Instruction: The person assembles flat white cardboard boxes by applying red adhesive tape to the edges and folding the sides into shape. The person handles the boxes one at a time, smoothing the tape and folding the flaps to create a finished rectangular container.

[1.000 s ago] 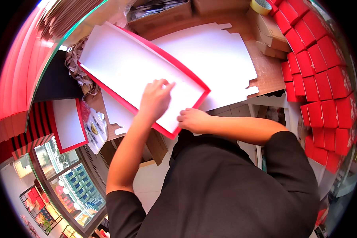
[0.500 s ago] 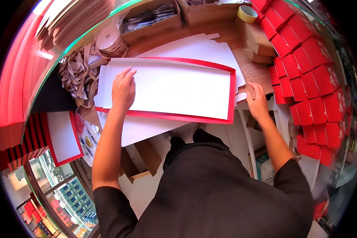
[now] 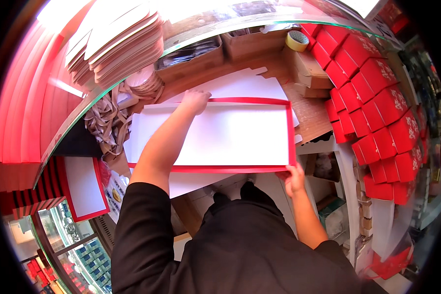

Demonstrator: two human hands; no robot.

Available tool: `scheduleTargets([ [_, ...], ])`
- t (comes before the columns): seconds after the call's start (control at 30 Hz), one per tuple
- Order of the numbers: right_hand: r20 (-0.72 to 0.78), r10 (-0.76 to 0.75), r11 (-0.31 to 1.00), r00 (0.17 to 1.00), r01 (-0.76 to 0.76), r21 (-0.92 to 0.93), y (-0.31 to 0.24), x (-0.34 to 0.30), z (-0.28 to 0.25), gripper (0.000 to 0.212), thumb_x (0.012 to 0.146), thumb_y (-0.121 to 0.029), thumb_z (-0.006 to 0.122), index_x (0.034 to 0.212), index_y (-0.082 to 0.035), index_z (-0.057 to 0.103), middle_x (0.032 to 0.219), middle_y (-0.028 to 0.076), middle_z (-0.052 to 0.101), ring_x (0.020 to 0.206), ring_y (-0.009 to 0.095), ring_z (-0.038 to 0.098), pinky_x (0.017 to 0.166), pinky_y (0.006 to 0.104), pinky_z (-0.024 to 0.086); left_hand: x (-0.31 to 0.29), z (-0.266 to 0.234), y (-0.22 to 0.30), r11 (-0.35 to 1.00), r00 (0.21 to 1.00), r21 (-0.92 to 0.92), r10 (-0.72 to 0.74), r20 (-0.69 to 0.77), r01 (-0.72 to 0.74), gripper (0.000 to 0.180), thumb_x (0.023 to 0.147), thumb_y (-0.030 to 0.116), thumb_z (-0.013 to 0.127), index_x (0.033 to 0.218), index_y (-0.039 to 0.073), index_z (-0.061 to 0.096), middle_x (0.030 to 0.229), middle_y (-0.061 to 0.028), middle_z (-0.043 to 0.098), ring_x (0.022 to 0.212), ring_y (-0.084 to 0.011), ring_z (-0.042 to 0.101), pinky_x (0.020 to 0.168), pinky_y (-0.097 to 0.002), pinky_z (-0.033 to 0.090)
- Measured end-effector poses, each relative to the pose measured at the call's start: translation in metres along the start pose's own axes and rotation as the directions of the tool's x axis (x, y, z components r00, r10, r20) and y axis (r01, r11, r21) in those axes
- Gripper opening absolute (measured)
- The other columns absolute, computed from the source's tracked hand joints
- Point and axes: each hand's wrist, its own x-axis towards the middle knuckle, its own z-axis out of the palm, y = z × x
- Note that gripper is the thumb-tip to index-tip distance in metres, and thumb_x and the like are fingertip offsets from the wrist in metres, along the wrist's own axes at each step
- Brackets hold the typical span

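Observation:
A long, shallow box (image 3: 237,134), white inside with red side walls, lies across the worktable; its left end looks pale, with no red wall there. My left hand (image 3: 196,101) reaches over the box and grips its far red wall, fingers closed over the edge. At the near right corner, my right hand (image 3: 294,180) pinches the red wall, its thumb side against the corner. Beneath the box lie large white cardboard sheets (image 3: 235,84), which show past its far and near sides.
Stacked red boxes (image 3: 365,98) rise at the right. A tape roll (image 3: 297,40) sits on a cardboard box (image 3: 306,68). Tangled ribbons (image 3: 103,120) lie at the left, under a glass shelf holding stacked boards (image 3: 125,46). A red-bordered white panel (image 3: 85,183) stands lower left.
My left hand has gone from above the box's left part to its far wall. My right hand has come down onto the near right corner, and the right end's red wall now looks more upright.

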Motion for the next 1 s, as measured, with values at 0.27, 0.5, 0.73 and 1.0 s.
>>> scheduleTargets([
  [0.27,0.099,-0.241,0.971,0.966,0.240,0.022,-0.091,0.065,-0.012,0.032,0.089,-0.012,0.050,0.119,-0.005,0.057,0.108,0.005,0.064,0.091,0.016,0.063,0.070,0.0344,0.055,-0.083,-0.063,-0.030,0.715,0.993,-0.693,-0.019,0.113,0.093,0.032,0.097,0.028,0.049,0.112,0.003,0.062,0.100,-0.0088,0.065,0.095,-0.0222,0.058,0.083,-0.0331,0.045],
  [0.5,0.370,-0.093,0.946,0.924,0.198,-0.256,-0.140,0.151,0.148,0.026,0.095,-0.030,0.053,0.109,-0.009,0.057,0.098,0.005,0.064,0.087,0.019,0.061,0.079,0.0362,0.050,-0.230,-0.048,-0.057,0.436,0.965,-0.873,-0.226,0.130,0.220,0.038,0.101,0.033,0.045,0.114,0.000,0.060,0.102,-0.0027,0.064,0.092,-0.0110,0.057,0.081,-0.0268,0.046],
  [0.73,0.701,0.119,0.906,0.703,0.212,-0.366,-0.062,0.078,0.292,0.058,0.093,-0.027,0.060,0.138,0.000,0.038,0.120,0.016,0.058,0.112,0.022,0.056,0.096,0.0378,0.044,-0.307,0.018,-0.077,-0.186,0.613,-0.981,-0.782,0.113,-0.057,0.038,0.101,0.034,0.045,0.119,0.002,0.056,0.100,-0.0049,0.064,0.086,-0.0102,0.060,0.077,-0.0263,0.049],
  [1.0,0.562,0.217,0.713,0.798,0.263,-0.650,0.045,0.066,0.225,0.048,0.097,-0.022,0.048,0.137,0.005,0.041,0.127,0.016,0.056,0.113,0.020,0.055,0.096,0.0311,0.042,-0.256,0.067,-0.086,-0.319,0.491,-0.844,-0.868,0.077,-0.430,0.033,0.099,0.016,0.047,0.126,-0.002,0.046,0.115,-0.0124,0.060,0.104,-0.0216,0.059,0.091,-0.0352,0.047],
])
